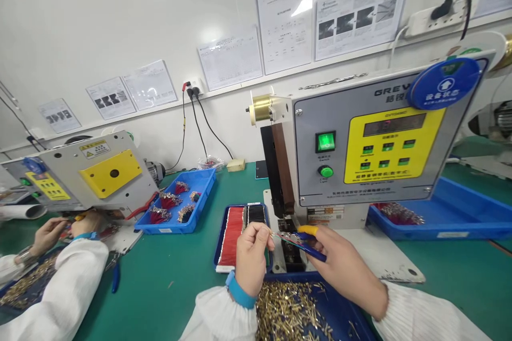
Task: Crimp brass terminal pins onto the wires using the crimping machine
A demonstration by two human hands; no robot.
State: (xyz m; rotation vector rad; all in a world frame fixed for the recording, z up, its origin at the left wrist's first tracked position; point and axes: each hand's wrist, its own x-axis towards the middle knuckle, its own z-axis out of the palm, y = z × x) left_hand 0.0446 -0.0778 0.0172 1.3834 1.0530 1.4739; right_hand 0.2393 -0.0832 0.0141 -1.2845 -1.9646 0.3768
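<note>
Your left hand (251, 256) pinches a thin wire (276, 235) between thumb and fingertips, just in front of the grey crimping machine (372, 144). Your right hand (340, 266), a yellow cot on its forefinger, grips blue-handled tweezers (310, 248) whose tips meet the wire's end. Below both hands lies a blue tray of brass terminals (292, 309); a tray of red wires (234, 232) sits to the left. A co-worker's hands (60, 229) work at another machine (80, 176) farther left.
</note>
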